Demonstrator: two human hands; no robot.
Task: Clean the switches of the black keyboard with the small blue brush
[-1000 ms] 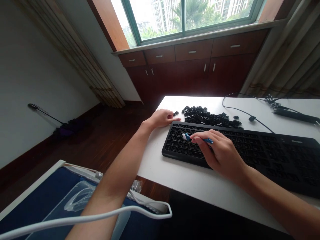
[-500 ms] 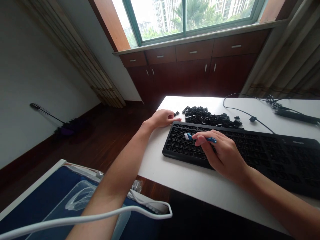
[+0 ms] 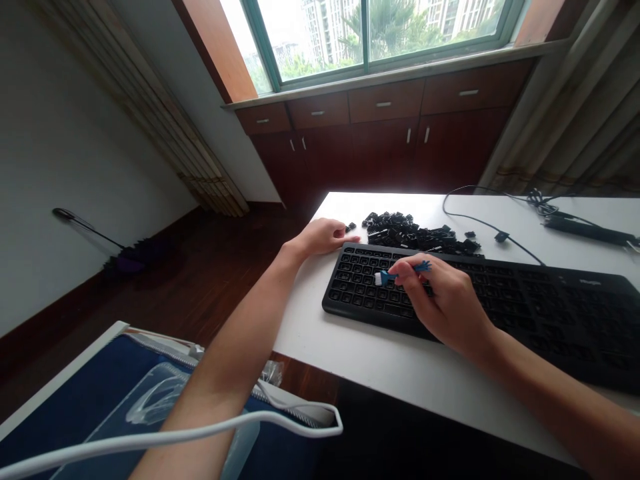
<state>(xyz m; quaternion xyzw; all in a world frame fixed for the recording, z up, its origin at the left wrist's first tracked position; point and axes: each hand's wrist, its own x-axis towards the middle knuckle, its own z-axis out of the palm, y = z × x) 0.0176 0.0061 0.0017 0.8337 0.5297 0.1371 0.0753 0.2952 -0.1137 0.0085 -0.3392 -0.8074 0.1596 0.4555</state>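
A black keyboard (image 3: 360, 316) with its keycaps off lies across the white table. My right hand (image 3: 445, 293) is over its left half, pinching a small blue brush (image 3: 393, 275) between thumb and fingers. The brush's white bristles (image 3: 379, 279) point left, at the bare key sockets; contact cannot be told. My left hand (image 3: 323, 235) rests on the table beyond the keyboard's upper left corner, fingers curled in and thumb stretched toward the right. It appears to hold nothing. A heap of loose black keycaps (image 3: 400, 232) lies behind the keyboard, with a few stray ones near my left hand.
The keyboard's black cable (image 3: 520, 247) loops over the back of the table to a coiled bundle beside a long dark object (image 3: 585, 228). In front at left stands a blue fabric item (image 3: 95, 393) with a white frame, crossed by a white tube (image 3: 200, 433).
My right hand has shifted the brush slightly right and down over the sockets, and the brush's tilt has changed. My left hand stays in place. The camera view has shifted slightly.
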